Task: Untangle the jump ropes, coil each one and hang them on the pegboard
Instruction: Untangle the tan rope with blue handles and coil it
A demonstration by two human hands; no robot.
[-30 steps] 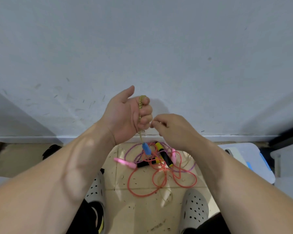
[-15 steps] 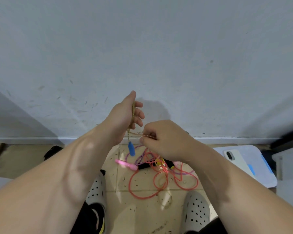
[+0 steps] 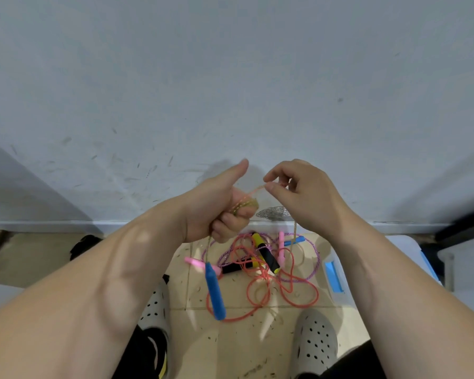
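Head view, nearest first: the left hand (image 3: 219, 212) is raised just left of centre, thumb up, its grip closed round several turns of the tan jump rope (image 3: 243, 205); at three o'clock of it the right hand (image 3: 304, 192) has its grip pinched on the same rope between thumb and forefinger, a short taut strand running between the two hands; one blue handle (image 3: 215, 291) dangles from the left hand at its six o'clock, clear of the floor as far as I can tell; from the right hand the rope drops to the second blue handle (image 3: 294, 241), lying on the tiled floor (image 3: 192, 332).

Farther down, at six o'clock of the hands, the other ropes lie in one heap between two perforated shoes (image 3: 315, 343): an orange rope (image 3: 307, 305), a purple rope (image 3: 316, 255), pink handles (image 3: 200, 263) and black-and-yellow handles (image 3: 267, 255), crossed over each other; a white bin with blue trim (image 3: 337, 274) sits at three o'clock of the heap; beyond is a scuffed grey wall (image 3: 230, 77); no pegboard is in view.

Judged from this, the task is early: one rope is freed and partly coiled; the rest remain tangled, and nothing is hung.
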